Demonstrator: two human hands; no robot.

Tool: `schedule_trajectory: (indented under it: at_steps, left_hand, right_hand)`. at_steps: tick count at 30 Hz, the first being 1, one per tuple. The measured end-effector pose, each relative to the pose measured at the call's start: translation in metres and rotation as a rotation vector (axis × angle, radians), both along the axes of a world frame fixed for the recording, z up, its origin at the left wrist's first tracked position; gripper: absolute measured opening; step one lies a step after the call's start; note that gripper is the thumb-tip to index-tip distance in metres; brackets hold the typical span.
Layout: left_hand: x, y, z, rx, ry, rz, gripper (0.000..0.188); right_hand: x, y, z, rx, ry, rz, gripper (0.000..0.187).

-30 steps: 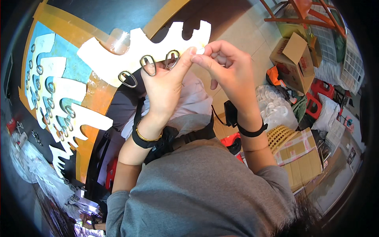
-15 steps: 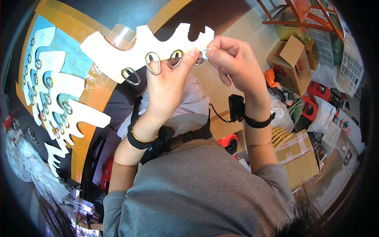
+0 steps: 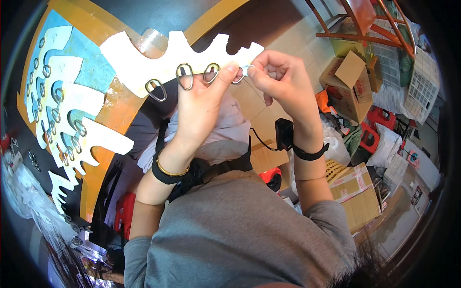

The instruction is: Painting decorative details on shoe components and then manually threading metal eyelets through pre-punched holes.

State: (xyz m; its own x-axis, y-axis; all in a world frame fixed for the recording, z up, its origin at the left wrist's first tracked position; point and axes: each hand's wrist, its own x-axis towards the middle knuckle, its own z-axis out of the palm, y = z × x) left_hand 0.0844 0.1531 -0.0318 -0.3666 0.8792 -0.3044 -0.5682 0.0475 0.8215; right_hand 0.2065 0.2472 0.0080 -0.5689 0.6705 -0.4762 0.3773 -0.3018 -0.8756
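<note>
My left hand [image 3: 199,108] grips a white scalloped strip [image 3: 201,55] by its lower edge, thumb on the near face, fingers mostly hidden behind. Several oval metal rings [image 3: 164,93] hang along that lower edge, with strip material passing through them. At the strip's right end, my right hand [image 3: 285,79] pinches a small white tab [image 3: 247,70] between thumb and fingertips. A last ring there is partly hidden by the tab and my left thumb. Similar white strips with rings [image 3: 80,98] lie overlapped on the table at the left.
The orange-edged table [image 3: 113,113] extends along the left and top. A clear plastic bag [image 3: 36,197] lies at the far left. To the right stand an open cardboard box [image 3: 348,89], a taped carton [image 3: 357,192], red stools [image 3: 370,137] and an orange metal frame [image 3: 357,36].
My right hand has shifted slightly left and down, bringing the white tab over the last ring. The strip's right end has tipped a little lower. My left hand keeps its hold.
</note>
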Motion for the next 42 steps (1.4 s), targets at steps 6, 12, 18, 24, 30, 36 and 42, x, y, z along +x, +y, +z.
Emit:
schedule_trajectory:
  at_steps: [6, 12, 18, 24, 30, 36, 42]
  left_hand:
    - [-0.002, -0.005, -0.001, -0.003, -0.071, 0.035, 0.015]
    - [-0.002, -0.005, 0.007, -0.049, -0.183, -0.053, 0.017]
    - [-0.002, -0.003, 0.007, -0.079, -0.227, -0.077, 0.020]
    - [0.004, -0.002, -0.001, -0.109, -0.051, -0.068, 0.015]
    - [0.005, -0.005, 0.006, -0.065, -0.002, -0.077, 0.023]
    - [0.005, -0.006, 0.011, -0.050, 0.140, -0.047, 0.015]
    - [0.000, -0.007, 0.009, -0.019, -0.102, -0.099, 0.008]
  right_hand:
    - [-0.001, 0.001, -0.002, -0.060, 0.098, 0.047, 0.012]
    - [0.004, -0.004, -0.008, -0.087, 0.176, -0.054, 0.011]
    - [0.008, -0.009, -0.013, -0.052, 0.187, -0.050, 0.010]
    - [0.017, -0.009, 0.009, 0.239, 0.144, -0.403, 0.013]
    - [-0.002, -0.033, 0.003, 0.889, -0.156, -0.007, 0.030]
    - [-0.003, -0.030, -0.002, 0.855, -0.123, -0.047, 0.022]
    - [-0.005, -0.032, -0.006, 0.770, -0.044, -0.087, 0.015]
